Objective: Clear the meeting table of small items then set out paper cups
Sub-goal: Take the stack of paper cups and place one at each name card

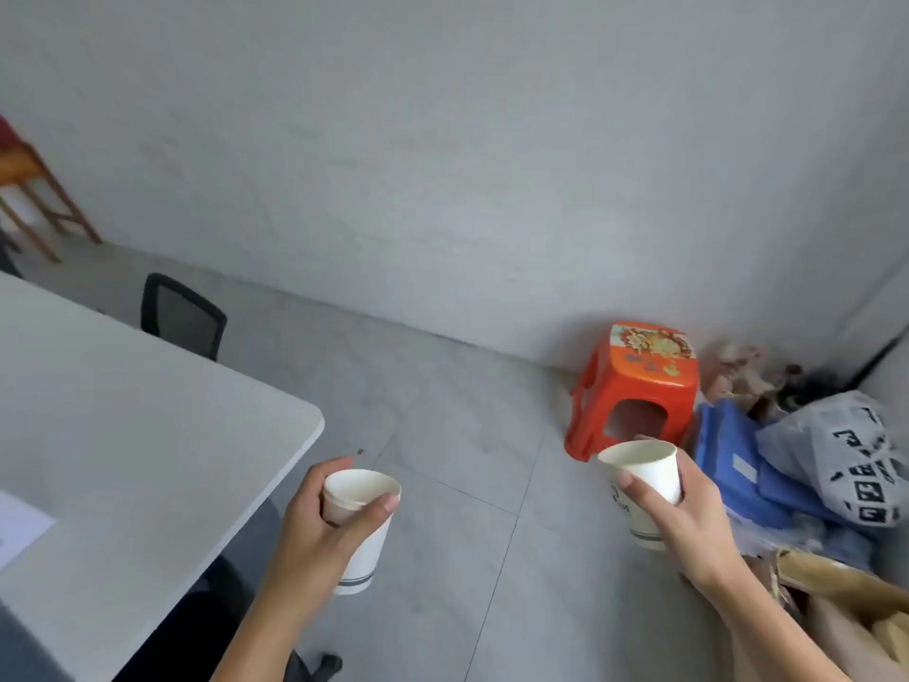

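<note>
My left hand [319,529] grips a stack of white paper cups [361,489] with grey bands at the base, held upright just right of the table's corner. My right hand [688,519] grips a single white paper cup [649,472], tilted slightly, above the floor in front of the orange stool. The grey meeting table [123,435] fills the left side, its rounded corner close to my left hand. A white sheet of paper [17,529] lies on it at the left edge.
An orange plastic stool [634,386] stands against the wall on the right. Beside it sit blue folders [738,450], a printed white bag [851,455] and brown paper bags [846,612]. A black office chair [182,315] stands behind the table. A wooden chair [34,189] stands far left.
</note>
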The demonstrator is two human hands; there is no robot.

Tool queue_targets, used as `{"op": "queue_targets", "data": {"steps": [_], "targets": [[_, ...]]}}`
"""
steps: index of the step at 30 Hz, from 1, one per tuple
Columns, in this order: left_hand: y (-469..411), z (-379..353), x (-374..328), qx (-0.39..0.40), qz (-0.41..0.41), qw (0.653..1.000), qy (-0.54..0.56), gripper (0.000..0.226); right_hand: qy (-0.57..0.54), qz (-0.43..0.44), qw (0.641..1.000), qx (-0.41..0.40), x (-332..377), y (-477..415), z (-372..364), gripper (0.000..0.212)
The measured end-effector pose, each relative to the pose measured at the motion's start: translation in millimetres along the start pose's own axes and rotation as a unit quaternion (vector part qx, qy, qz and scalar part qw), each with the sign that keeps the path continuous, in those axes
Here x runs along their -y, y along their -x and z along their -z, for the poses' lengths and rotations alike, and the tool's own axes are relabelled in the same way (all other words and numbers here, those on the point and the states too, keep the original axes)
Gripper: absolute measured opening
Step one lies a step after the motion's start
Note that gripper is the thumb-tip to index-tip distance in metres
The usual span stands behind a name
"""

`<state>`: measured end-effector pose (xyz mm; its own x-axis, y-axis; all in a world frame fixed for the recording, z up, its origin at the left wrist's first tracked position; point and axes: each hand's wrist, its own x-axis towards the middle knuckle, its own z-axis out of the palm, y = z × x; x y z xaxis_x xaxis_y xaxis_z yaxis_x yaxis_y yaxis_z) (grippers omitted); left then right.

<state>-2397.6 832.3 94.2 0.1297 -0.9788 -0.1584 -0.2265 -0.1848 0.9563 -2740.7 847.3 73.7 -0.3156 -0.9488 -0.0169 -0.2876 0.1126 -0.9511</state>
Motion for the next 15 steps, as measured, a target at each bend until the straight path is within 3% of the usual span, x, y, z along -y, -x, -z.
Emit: {"op": "queue_targets", "data": {"steps": [5, 11, 15], "targets": [[-20.3, 28.2, 7.5, -0.119, 0.060, 0.991, 0.032, 0.068, 0.011, 0.033, 0.991, 0.131, 21.5, -95.1, -70.2, 0.071], [-84.6, 87.9, 32.4, -0.247, 0.096, 0.964, 0.033, 0.069, -0.011, 0.041, 0.973, 0.226, 41.9, -170.7, -177.3, 0.080], [-141.5, 121.4, 23.6, -0.279, 0.086, 0.956, 0.035, 0.054, -0.015, 0.067, 0.962, 0.264, 81.7, -212.1, -243.9, 0.066]]}}
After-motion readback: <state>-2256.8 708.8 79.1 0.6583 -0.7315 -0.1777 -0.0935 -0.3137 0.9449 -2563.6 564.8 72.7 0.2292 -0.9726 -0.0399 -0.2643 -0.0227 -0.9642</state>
